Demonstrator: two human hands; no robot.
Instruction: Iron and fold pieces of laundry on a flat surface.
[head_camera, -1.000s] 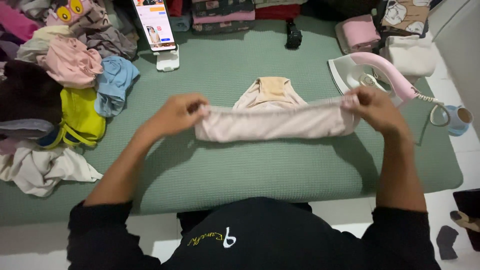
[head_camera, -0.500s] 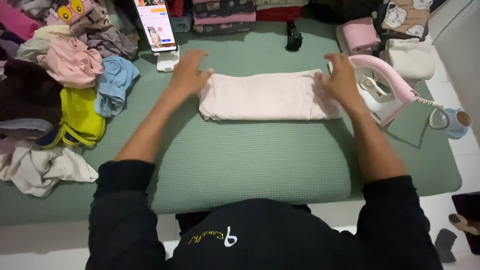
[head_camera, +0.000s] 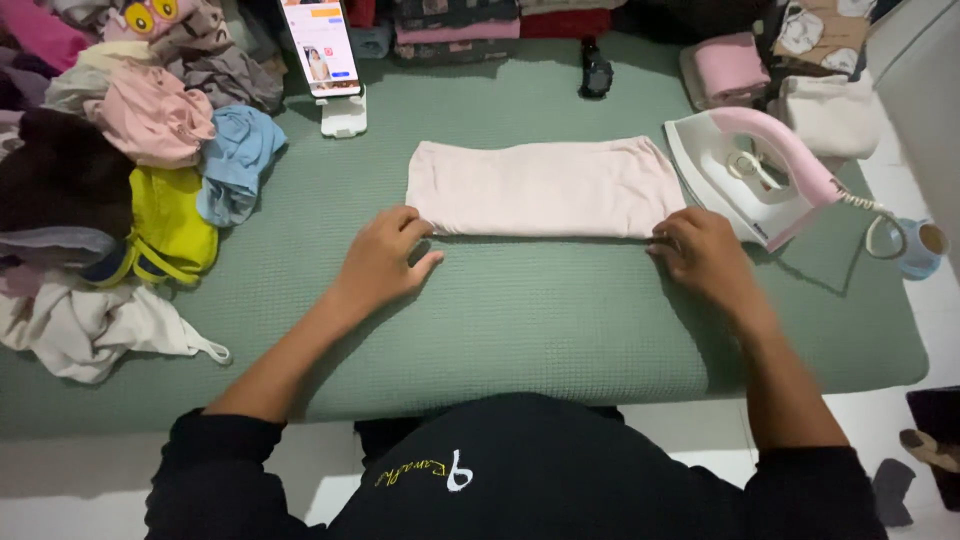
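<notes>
A pale pink garment (head_camera: 540, 187) lies folded into a flat rectangle on the green padded mat (head_camera: 520, 310). My left hand (head_camera: 385, 258) rests at the garment's near left corner, fingers touching its edge. My right hand (head_camera: 703, 252) sits at the near right corner, fingertips curled on the edge. Neither hand has lifted the cloth.
A pink and white iron (head_camera: 755, 170) stands right of the garment, its cord running to the right. A phone on a white stand (head_camera: 325, 60) is at the back left. Loose clothes (head_camera: 130, 170) pile up on the left; folded stacks (head_camera: 460, 25) line the back. A blue cup (head_camera: 915, 245) sits at far right.
I laid the folded garment down on the mat at the far side, pressed its ends, then drew both hands back to its near corners.
</notes>
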